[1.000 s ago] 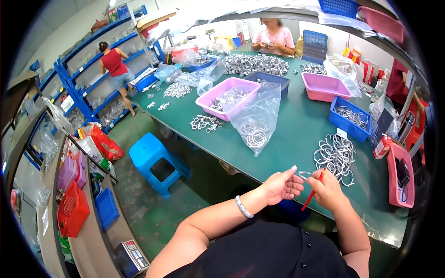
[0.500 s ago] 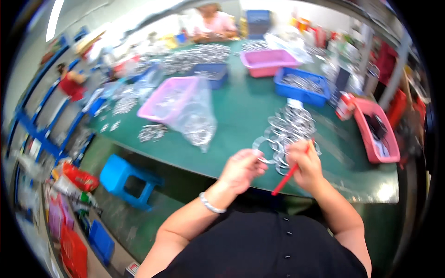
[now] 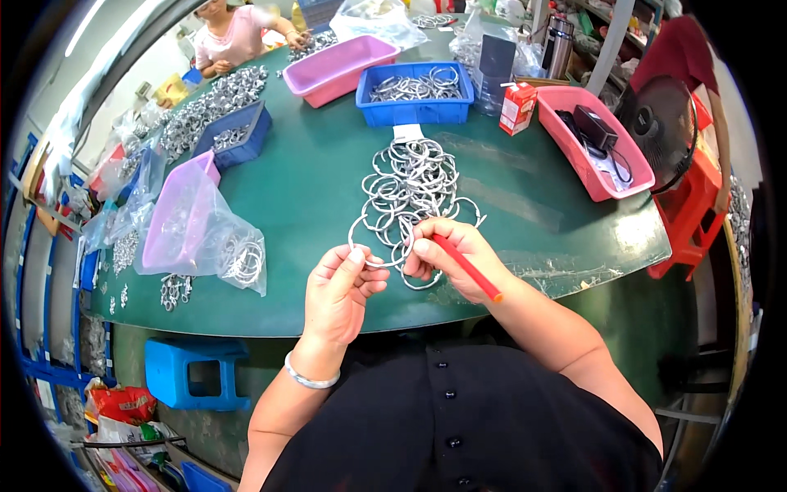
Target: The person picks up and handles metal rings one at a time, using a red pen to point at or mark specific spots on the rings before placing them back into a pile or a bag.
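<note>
The left hand (image 3: 338, 293) has its grip pinched on a silver ring (image 3: 379, 265), thumb against fingers, just above the near edge of the tabletop (image 3: 295, 189). The right hand (image 3: 455, 256) is just beside it, its grip clenched around a red pen (image 3: 467, 266) that slants back toward the wrist; its fingertips meet the rings, though whether they also pinch the held one I cannot tell. Directly beyond both hands lies a loose heap of silver rings (image 3: 414, 160), reaching toward the near edge. A white tag (image 3: 407, 133) lies at the heap's far end, before a blue basket (image 3: 418, 113) of more rings. Along the tabletop's right edge sits a pink tray (image 3: 602, 189); a clear bag (image 3: 209, 234) lies toward the left near corner.
</note>
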{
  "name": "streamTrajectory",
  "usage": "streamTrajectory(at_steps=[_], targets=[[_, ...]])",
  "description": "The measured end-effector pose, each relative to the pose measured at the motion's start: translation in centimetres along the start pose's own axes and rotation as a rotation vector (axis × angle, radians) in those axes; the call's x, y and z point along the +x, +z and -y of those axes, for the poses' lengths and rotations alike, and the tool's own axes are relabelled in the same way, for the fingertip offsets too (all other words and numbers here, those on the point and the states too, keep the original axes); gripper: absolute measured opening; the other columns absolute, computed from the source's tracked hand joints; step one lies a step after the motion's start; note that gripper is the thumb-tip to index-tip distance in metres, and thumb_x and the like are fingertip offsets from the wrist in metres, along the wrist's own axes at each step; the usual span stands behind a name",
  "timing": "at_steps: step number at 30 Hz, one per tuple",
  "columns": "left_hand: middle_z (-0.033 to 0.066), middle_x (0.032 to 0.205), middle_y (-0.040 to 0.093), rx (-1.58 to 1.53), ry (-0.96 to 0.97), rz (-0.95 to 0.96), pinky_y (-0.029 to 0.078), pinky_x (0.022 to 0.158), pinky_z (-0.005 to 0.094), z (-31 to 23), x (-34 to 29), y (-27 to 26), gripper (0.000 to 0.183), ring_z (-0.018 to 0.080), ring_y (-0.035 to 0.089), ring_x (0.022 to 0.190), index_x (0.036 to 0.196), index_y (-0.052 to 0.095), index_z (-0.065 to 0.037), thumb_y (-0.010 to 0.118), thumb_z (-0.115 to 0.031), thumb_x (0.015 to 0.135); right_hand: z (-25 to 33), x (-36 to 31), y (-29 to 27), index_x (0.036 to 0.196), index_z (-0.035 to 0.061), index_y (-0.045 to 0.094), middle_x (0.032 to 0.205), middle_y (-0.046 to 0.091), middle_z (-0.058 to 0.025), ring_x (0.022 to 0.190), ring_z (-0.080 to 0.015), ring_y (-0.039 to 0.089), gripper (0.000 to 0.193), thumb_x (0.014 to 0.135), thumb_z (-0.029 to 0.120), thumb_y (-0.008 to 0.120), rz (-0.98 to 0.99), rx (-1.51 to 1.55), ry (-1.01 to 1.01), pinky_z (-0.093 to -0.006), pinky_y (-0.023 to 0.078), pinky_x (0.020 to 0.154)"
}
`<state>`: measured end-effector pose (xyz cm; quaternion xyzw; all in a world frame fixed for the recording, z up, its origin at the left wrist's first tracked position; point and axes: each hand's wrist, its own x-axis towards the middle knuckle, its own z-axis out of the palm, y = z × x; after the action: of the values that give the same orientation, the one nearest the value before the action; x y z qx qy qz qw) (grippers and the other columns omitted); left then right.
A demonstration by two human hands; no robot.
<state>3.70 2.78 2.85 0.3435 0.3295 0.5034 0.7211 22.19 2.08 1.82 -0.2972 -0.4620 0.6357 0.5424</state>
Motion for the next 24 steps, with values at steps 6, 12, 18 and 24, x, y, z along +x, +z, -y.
streamTrajectory(at_steps=[6, 12, 18, 24], targets=[[0.0064, 0.079, 0.06, 0.001, -0.02, 0.008, 0.049, 0.059, 0.0243, 0.0, 0.5, -0.4, 0.012, 0.0154, 0.061, 0.068, 0.09, 0.055, -0.004, 0.05, -0.015, 0.087, -0.3, 0.5, 0.0, 0.084, 0.0027, 0.054, 0.07, 0.059, -0.0043, 0.061, -0.0076, 0.053, 0.012, 0.086, 0.015, 0.053, -0.041, -0.044, 0.087, -0.0208, 0.043, 0.056], [0.0074, 0.081, 0.06, -0.01, -0.045, 0.006, 0.049, 0.06, 0.025, 0.1, 0.6, -0.9, 0.014, 0.0161, 0.061, 0.07, 0.091, 0.055, -0.004, 0.049, -0.015, 0.088, -0.8, 0.7, 0.1, 0.083, 0.0025, 0.054, 0.069, 0.059, -0.0049, 0.06, -0.0076, 0.053, 0.012, 0.086, 0.015, 0.053, -0.037, -0.037, 0.097, -0.0209, 0.043, 0.055], [0.0102, 0.087, 0.06, 0.072, 0.033, 0.045, 0.051, 0.063, 0.0264, 0.7, 0.8, -1.5, 0.019, 0.0171, 0.061, 0.073, 0.1, 0.054, 0.0, 0.047, -0.014, 0.089, -0.7, 0.4, 0.8, 0.085, 0.0019, 0.053, 0.072, 0.059, -0.0046, 0.066, -0.0093, 0.057, 0.007, 0.083, 0.009, 0.054, -0.112, -0.291, -0.066, -0.0212, 0.044, 0.058], [0.0124, 0.086, 0.061, 0.084, 0.073, 0.097, 0.051, 0.067, 0.0281, 1.6, 0.8, -2.2, 0.023, 0.0179, 0.061, 0.075, 0.105, 0.052, 0.004, 0.047, -0.011, 0.088, 0.4, 0.1, 1.6, 0.087, 0.0049, 0.056, 0.068, 0.055, -0.0068, 0.06, -0.0231, 0.053, 0.018, 0.07, 0.001, 0.062, 0.044, -0.916, -0.65, -0.031, 0.042, 0.052]])
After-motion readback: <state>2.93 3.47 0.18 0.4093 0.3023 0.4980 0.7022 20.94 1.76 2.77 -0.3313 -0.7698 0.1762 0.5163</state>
